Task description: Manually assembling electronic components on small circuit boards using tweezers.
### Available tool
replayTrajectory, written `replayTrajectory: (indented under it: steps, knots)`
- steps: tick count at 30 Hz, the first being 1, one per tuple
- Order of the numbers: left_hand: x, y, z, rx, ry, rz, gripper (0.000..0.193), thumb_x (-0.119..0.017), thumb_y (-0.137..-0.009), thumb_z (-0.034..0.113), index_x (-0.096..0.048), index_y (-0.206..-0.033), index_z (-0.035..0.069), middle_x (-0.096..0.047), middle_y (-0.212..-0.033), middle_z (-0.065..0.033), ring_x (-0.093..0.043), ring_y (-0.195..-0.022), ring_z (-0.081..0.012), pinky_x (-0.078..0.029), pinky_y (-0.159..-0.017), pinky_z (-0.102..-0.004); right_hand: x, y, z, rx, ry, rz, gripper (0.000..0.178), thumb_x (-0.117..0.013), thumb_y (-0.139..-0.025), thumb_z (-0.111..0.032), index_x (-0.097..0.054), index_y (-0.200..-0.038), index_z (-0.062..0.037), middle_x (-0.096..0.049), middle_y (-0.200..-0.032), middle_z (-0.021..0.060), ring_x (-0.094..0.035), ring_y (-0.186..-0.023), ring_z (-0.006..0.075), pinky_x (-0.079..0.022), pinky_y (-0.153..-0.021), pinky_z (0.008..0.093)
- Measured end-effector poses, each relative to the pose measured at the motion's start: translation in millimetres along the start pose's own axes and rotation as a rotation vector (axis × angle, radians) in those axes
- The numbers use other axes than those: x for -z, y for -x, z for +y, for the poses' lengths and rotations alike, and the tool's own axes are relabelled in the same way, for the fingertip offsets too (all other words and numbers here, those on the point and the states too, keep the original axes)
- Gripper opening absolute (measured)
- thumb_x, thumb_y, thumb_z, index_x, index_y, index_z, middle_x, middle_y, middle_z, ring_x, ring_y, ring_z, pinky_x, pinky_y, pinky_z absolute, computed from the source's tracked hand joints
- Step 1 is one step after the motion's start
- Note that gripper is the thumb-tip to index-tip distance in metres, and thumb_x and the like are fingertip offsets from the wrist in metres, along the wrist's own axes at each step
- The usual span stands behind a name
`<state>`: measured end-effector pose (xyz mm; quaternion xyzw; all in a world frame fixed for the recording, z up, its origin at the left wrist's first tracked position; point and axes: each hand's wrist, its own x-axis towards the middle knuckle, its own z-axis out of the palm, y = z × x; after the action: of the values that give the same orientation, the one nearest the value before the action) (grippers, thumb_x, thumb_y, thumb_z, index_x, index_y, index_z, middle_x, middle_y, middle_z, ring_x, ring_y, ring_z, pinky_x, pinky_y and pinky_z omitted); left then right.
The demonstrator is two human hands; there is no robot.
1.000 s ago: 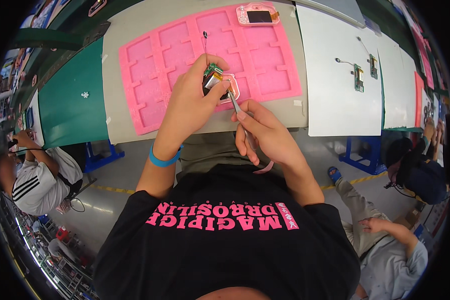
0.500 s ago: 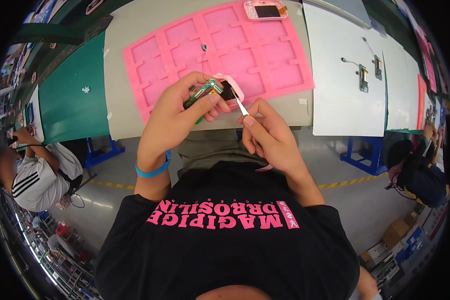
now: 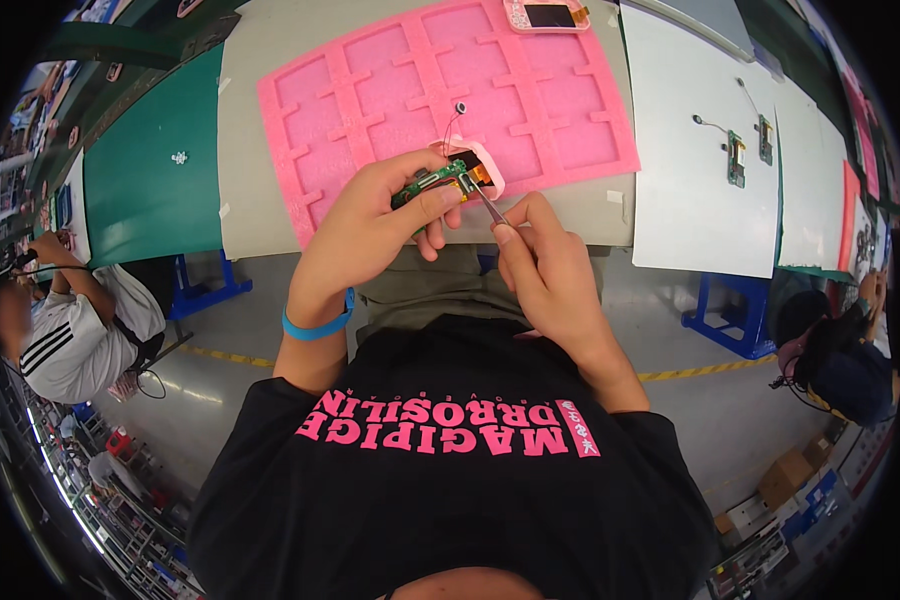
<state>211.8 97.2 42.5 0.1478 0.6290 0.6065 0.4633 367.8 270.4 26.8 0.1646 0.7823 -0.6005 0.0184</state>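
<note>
My left hand (image 3: 375, 230) is closed around a green circuit board (image 3: 430, 183), held at a tilt beside a pink device shell (image 3: 494, 165). A dark screen and an orange ribbon cable (image 3: 482, 174) show inside the shell. Thin wires rise from the board area to a small round black part (image 3: 460, 107) above the pink tray. Metal tweezers (image 3: 492, 210) are pinched in my right hand (image 3: 550, 265), their tips at the board's right end near the ribbon cable. Whether the tips grip anything is too small to tell. My fingers hide part of the board and shell.
A pink foam tray (image 3: 410, 70) with several recesses lies beyond my hands. Another pink shell with a screen (image 3: 550, 17) sits at its far right. Two wired circuit boards (image 3: 736, 160) rest on the white sheet to the right. People work on both sides.
The tweezer tips have shifted from over the screen to the end of the circuit board. The ribbon cable shows more clearly. The round wired part has swung right.
</note>
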Motion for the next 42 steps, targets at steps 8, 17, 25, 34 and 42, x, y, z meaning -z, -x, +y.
replayTrajectory:
  steps: [8, 17, 25, 34, 42]
  knots:
    - [-2.5, 3.0, 0.3, -0.008, -0.006, 0.019, 0.018, -0.064, -0.107, 0.009, -0.067, -0.121, -0.001, -0.070, -0.089, -0.0087, -0.062, -0.069, -0.0125, -0.053, -0.059, -0.0247, -0.5, 3.9, 0.4, 0.037, 0.089, 0.010, 0.008, -0.060, -0.106, -0.007, -0.052, -0.106, -0.0067, -0.058, -0.065, 0.0052, -0.053, -0.052, 0.0233, -0.041, -0.054, 0.0370]
    - [-10.2, -1.0, -1.3, -0.026, -0.082, 0.076, 0.016, -0.066, -0.104, 0.011, -0.070, -0.115, 0.000, -0.069, -0.082, -0.0058, -0.059, -0.063, -0.0107, -0.051, -0.056, -0.0230, 3.6, 4.4, -0.6, -0.033, -0.019, -0.056, 0.008, -0.060, -0.106, -0.006, -0.052, -0.107, -0.0066, -0.060, -0.066, 0.0063, -0.054, -0.052, 0.0235, -0.042, -0.054, 0.0366]
    - [-29.4, -23.6, 12.4, -0.054, -0.318, 0.029, 0.023, -0.067, -0.102, 0.024, -0.076, -0.102, 0.003, -0.071, -0.076, -0.0053, -0.060, -0.057, -0.0117, -0.051, -0.053, -0.0237, 19.2, 19.2, -18.6, -0.261, -0.261, -0.004, 0.002, -0.056, -0.107, -0.006, -0.056, -0.108, -0.0048, -0.063, -0.071, 0.0036, -0.045, -0.054, 0.0130, -0.038, -0.056, 0.0262]
    - [-28.7, -30.4, 32.8, 0.152, -0.172, -0.077, 0.045, -0.058, -0.110, 0.041, -0.073, -0.121, 0.000, -0.075, -0.083, -0.0112, -0.068, -0.060, -0.0159, -0.054, -0.053, -0.0234, 34.2, -21.3, 4.8, 0.375, 0.357, 0.171, 0.031, -0.074, -0.093, -0.006, -0.071, -0.124, -0.0092, -0.074, -0.094, 0.0037, -0.066, -0.070, 0.0195, -0.049, -0.062, 0.0308]
    - [-6.8, -8.2, 17.3, 0.054, 0.043, -0.059, 0.047, -0.048, -0.116, 0.033, -0.060, -0.148, 0.001, -0.075, -0.085, -0.0143, -0.069, -0.061, -0.0180, -0.057, -0.054, -0.0233, 51.4, -56.8, 14.2, 0.728, 0.583, 0.083, 0.041, -0.078, -0.086, -0.008, -0.075, -0.127, -0.0134, -0.078, -0.100, 0.0007, -0.069, -0.073, 0.0206, -0.050, -0.062, 0.0321]
